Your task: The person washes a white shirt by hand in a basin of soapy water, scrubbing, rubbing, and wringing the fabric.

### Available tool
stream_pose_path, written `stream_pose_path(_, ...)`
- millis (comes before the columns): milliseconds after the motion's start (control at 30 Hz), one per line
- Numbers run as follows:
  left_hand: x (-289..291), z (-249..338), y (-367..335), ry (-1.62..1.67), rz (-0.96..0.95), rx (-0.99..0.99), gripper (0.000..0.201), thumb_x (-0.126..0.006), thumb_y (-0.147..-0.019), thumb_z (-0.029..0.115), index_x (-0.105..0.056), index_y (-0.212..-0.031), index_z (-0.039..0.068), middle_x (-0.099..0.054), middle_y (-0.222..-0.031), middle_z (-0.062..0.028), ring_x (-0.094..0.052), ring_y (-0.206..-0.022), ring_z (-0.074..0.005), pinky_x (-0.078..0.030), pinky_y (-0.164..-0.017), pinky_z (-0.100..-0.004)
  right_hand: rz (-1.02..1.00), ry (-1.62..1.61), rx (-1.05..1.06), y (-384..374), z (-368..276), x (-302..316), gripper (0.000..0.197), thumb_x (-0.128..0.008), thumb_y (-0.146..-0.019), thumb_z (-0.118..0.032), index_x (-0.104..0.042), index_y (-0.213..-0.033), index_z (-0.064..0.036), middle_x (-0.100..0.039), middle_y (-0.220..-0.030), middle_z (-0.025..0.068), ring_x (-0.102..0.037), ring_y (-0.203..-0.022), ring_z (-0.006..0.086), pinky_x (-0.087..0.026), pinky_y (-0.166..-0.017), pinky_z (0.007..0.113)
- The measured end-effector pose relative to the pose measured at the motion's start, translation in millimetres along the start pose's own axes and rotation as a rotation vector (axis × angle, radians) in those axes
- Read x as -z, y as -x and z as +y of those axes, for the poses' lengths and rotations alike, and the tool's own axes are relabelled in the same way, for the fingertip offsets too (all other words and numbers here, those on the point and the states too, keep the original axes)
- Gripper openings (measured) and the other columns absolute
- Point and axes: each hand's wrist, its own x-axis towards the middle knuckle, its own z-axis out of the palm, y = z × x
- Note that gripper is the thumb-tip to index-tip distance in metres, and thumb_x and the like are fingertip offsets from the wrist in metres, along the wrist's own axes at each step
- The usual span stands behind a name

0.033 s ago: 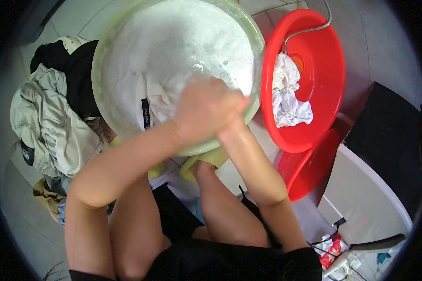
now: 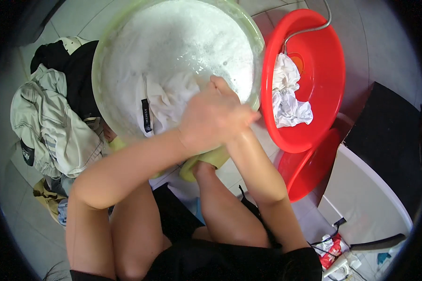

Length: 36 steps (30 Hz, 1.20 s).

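Over the near right rim of a large pale green basin, my left hand and my right hand are pressed together, blurred by motion. The left lies across the right, its fingertips over the right wrist. Both are closed. A wet white garment with a black label runs in under them from the foamy water; the part between my palms is covered.
To the right, a red basin holds crumpled white cloths and a metal shower hose. Another red basin leans below it. Pale jeans and black clothes lie left of the green basin. A white panel stands at lower right.
Both hands have shifted slightly to the right, still pressed together. More of the white garment shows left of them. The basins and piles have not moved.
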Motion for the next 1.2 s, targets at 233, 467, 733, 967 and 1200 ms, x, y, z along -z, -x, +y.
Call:
stream_pose_path(233, 19, -64, -16, 0.328, 0.04, 0.625, 0.032, -0.058, -0.088, 0.034, -0.055, -0.066, 0.011, -0.052, -0.061, 0.0012, -0.049, -0.055, -0.0109, -0.039, -0.054, -0.0271, 0.084, -0.351, -0.352, 11, -51, -28, 0.035, -0.05, -0.092, -0.035, -0.054, -0.108, -0.004, -0.06, -0.093, 0.0039, -0.056, -0.088, 0.0119, -0.046, -0.079, 0.029)
stream_pose_path(467, 79, -62, -32, 1.022, -0.174, 1.059, 0.033, -0.052, -0.092, 0.04, -0.059, -0.076, 0.012, -0.053, -0.066, 0.0037, -0.05, -0.061, -0.0065, -0.042, -0.058, -0.0233, -0.341, 0.015, -0.022, -10, -59, 32, 0.057, -0.067, -0.081, -0.03, -0.044, -0.124, -0.0003, -0.055, -0.112, 0.007, -0.051, -0.106, 0.0182, -0.036, -0.096, 0.033)
stream_pose_path(733, 93, -54, -36, 1.722, -0.01, 1.077, 0.034, -0.052, -0.091, 0.044, -0.056, -0.083, 0.011, -0.059, -0.076, 0.0011, -0.057, -0.067, -0.01, -0.048, -0.061, -0.0251, -0.262, 0.498, 0.062, -1, -22, 24, 0.041, -0.07, -0.076, -0.013, -0.051, -0.111, -0.0037, -0.054, -0.101, 0.0036, -0.05, -0.092, 0.0116, -0.041, -0.08, 0.024)
stream_pose_path(967, 125, -66, -19, 0.541, -0.547, 0.716, 0.065, -0.061, -0.082, 0.046, -0.042, -0.136, 0.015, -0.057, -0.102, -0.0058, -0.052, -0.092, -0.0153, -0.04, -0.084, -0.027, -0.292, 0.219, 0.198, 39, -89, 31, 0.028, -0.059, -0.076, 0.007, -0.046, -0.097, -0.0071, -0.045, -0.081, -0.0058, -0.047, -0.076, 0.0035, -0.037, -0.065, 0.017)
stream_pose_path(1200, 95, -67, -14, 0.513, -0.653, 0.147, 0.031, -0.07, -0.078, 0.023, -0.059, -0.102, 0.008, -0.054, -0.095, -0.0002, -0.049, -0.089, -0.0115, -0.039, -0.082, -0.0257, -0.567, 0.599, 0.306, 45, -123, 10, 0.033, -0.064, -0.078, -0.003, -0.049, -0.106, -0.0081, -0.054, -0.096, -0.002, -0.049, -0.09, 0.0082, -0.039, -0.072, 0.021)
